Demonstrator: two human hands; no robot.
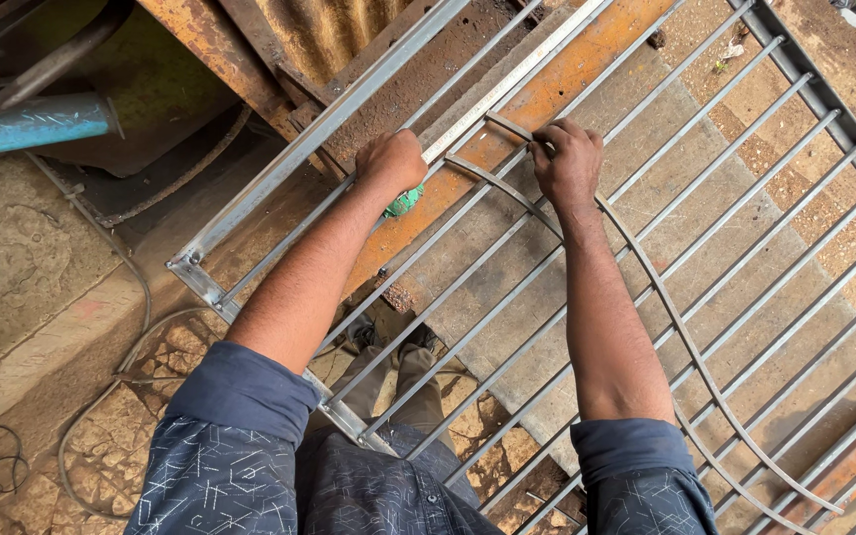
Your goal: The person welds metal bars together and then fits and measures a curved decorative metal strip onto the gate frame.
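Observation:
A grey metal grille frame (279,168) with several parallel bars lies across in front of me. My left hand (391,161) is closed around a green-handled tool (404,202) and presses a steel ruler (507,84) that lies along the bars. My right hand (567,159) pinches the top end of a curved flat metal strip (686,337) that sweeps down over the bars to the lower right. A second, shorter curved strip (497,185) lies between my two hands.
A rusty orange beam (567,74) runs under the grille. A blue pipe (27,124) and dark machinery sit at the upper left. Cables (131,297) trail over the stone floor at left. My legs and shoes (388,342) show through the bars.

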